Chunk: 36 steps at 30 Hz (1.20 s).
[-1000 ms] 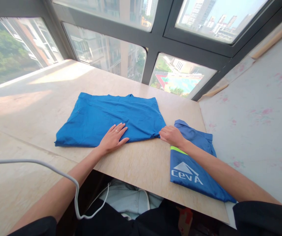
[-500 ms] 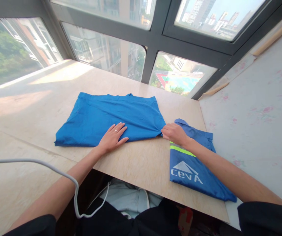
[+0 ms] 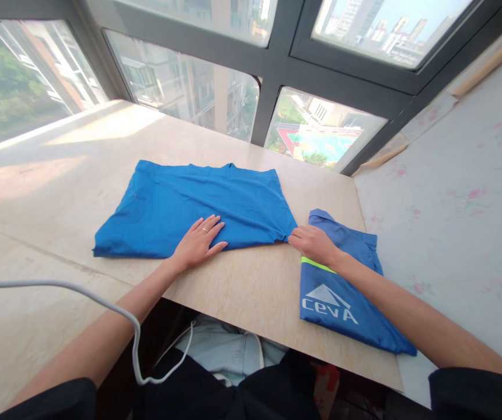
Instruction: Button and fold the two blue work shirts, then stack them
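A bright blue garment (image 3: 181,201) lies partly folded into a wide flat shape on the beige table (image 3: 242,291). My left hand (image 3: 198,240) rests flat on its near edge, fingers stretched out, a ring on one finger. My right hand (image 3: 312,242) is closed in a pinch on the garment's near right corner. Under my right forearm lies a folded blue shirt (image 3: 342,291) with a white "CEVA" logo and a yellow-green stripe.
Large windows with dark frames (image 3: 277,64) run along the table's far edge. A white cable (image 3: 102,303) curves over my left arm. To the right is a pale surface (image 3: 452,204) with pink spots. The table's near edge sits above my lap.
My right hand has shifted slightly right along the garment's corner, drawing it taut. The left hand stays flat in place. The camera tipped a little.
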Available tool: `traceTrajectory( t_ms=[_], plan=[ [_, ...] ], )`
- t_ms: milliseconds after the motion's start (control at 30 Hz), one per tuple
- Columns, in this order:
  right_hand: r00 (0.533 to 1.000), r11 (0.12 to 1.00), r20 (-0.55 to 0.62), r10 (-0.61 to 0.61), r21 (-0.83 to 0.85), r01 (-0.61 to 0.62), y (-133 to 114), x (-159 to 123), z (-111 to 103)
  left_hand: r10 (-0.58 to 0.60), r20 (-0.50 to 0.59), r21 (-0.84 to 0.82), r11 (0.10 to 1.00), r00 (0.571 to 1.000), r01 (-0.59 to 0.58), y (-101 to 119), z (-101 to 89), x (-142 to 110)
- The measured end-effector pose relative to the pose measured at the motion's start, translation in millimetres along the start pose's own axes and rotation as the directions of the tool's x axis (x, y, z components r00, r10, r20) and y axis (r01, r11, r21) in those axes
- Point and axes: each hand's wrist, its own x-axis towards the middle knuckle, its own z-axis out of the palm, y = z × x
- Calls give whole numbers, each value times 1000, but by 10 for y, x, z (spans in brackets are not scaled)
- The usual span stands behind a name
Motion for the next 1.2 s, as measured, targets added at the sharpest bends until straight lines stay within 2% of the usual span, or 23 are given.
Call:
traceTrajectory(
  t_ms=[233,367,533,800,967,1067,1133,1200],
  plan=[
    [988,989,-64,-143,-30,142,179,-109,-48,5,9,-10,1000,1000,-5,-1,-5,-4],
    [984,986,-59,-165,-32,164,225,-132,-44,7,5,-11,1000,1000,-7,-1,-9,-3],
    [990,990,17,-137,-17,137,238,-73,-15,11,11,-22,1000,1000,-10,16,-35,-3],
    [988,988,43,-146,63,143,54,44,-38,23,29,-15,1000,999,-23,-13,-7,-14],
    [996,995,48,-79,-58,82,-74,91,55,44,28,-8,999,999,-44,5,-8,-26],
    [999,993,46,-13,-120,19,-83,84,111,-35,-82,35,999,996,38,28,-11,-80],
    [999,992,46,0,-123,6,-78,69,118,-146,-142,71,985,979,157,-10,-23,-178],
    [999,993,39,10,-118,-5,-71,45,106,-264,-144,104,954,954,280,-118,-63,-346]
  ],
)
